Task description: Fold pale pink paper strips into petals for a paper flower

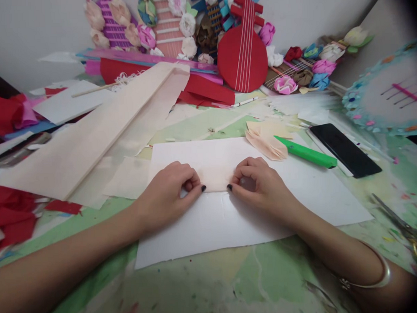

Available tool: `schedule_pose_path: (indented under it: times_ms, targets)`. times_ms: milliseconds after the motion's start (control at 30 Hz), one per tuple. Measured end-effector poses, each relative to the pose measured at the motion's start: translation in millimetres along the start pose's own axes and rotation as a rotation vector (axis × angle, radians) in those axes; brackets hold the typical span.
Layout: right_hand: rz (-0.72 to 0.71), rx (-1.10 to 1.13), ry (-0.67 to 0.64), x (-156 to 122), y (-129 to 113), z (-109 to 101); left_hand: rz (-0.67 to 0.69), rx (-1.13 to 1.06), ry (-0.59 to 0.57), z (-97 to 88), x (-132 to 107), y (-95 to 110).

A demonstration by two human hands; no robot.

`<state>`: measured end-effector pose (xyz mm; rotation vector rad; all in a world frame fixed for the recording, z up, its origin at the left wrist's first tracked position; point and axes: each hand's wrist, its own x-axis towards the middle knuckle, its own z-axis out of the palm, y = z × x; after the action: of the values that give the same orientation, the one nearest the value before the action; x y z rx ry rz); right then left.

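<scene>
A small piece of cream crepe paper (215, 178) lies over a white sheet of card (183, 230). My left hand (173, 189) pinches its left end between thumb and fingers. At the opposite end, the thumb and fingers of my right hand (260, 184) close on the same piece. Its near edge runs straight between my two thumbs. Beyond my right hand, folded cream paper petals (268, 143) rest on the card beside a green utility knife (307, 154).
A long folded cream paper strip (101, 128) spreads across the left. To the right are a black phone (345, 149) and scissors (398, 218). A red paper lute (242, 59) and paper flowers (186, 25) stand along the wall. Red paper scraps (12, 213) lie at left.
</scene>
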<state>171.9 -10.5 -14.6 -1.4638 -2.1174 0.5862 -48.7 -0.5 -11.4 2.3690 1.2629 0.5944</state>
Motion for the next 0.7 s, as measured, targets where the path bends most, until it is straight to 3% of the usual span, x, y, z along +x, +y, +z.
schedule_pose_path:
  times_ms: [700]
  targets:
    - [0.042,0.020,0.015,0.8,-1.3,0.8,-0.013,-0.016,0.017,2.9,-1.8,-0.1]
